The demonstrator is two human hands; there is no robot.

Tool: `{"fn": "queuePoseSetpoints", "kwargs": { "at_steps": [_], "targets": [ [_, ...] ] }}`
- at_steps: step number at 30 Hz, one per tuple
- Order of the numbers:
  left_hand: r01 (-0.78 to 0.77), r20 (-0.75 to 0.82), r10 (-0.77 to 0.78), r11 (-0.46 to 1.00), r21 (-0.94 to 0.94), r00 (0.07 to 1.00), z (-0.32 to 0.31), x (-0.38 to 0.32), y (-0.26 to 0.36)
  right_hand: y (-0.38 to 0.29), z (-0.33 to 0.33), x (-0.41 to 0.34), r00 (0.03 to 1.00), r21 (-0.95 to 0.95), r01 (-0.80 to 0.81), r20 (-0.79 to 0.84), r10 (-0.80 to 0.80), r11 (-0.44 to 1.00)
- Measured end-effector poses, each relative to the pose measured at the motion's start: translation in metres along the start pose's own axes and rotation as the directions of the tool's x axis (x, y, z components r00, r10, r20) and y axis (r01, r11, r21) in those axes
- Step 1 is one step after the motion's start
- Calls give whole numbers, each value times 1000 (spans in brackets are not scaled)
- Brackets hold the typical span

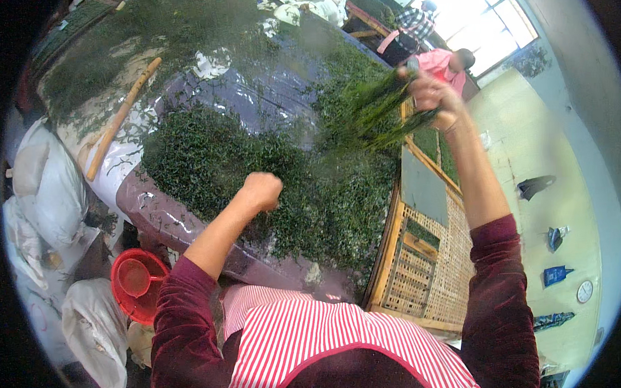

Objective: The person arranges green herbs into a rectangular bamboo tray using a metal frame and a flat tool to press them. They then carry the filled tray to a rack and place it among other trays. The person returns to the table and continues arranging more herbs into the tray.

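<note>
A loose heap of dark green leafy plant material lies spread over a plastic sheet in front of me. My right hand is raised over its far right side, closed on a bundle of long green strands that is blurred by motion. My left hand is a fist over the near part of the heap; whether anything small is inside it is hidden.
A wooden stick lies at the left. Below are a red plastic basin with a red dipper, and white sacks. A woven bamboo rack borders the right. Two people are beyond, one in pink.
</note>
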State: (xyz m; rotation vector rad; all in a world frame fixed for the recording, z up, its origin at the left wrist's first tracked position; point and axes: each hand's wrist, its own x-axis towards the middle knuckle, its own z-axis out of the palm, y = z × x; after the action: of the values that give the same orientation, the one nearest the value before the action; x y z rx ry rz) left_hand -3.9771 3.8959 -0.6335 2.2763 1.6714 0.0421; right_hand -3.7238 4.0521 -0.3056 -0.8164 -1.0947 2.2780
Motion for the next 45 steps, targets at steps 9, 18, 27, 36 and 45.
{"fn": "queuePoseSetpoints", "kwargs": {
  "at_steps": [9,18,27,36,45],
  "targets": [
    [-442,-725,306,897,2,617,-72,52,121,72,-28,-18,982,261,-137,-91,166,956],
    [-197,-115,188,978,-75,976,123,87,90,-84,-2,-121,953,-244,297,128,-273,923],
    [-241,35,249,959,-150,968,42,41,106,-30,-50,-141,930,-275,274,-170,-327,922],
    [-533,-359,396,656,-534,845,-20,40,253,117,-101,-149,996,319,-27,-71,52,947],
    [-549,-280,473,737,-395,835,18,58,341,219,-226,-248,909,-160,-135,-413,58,978]
  ]
}}
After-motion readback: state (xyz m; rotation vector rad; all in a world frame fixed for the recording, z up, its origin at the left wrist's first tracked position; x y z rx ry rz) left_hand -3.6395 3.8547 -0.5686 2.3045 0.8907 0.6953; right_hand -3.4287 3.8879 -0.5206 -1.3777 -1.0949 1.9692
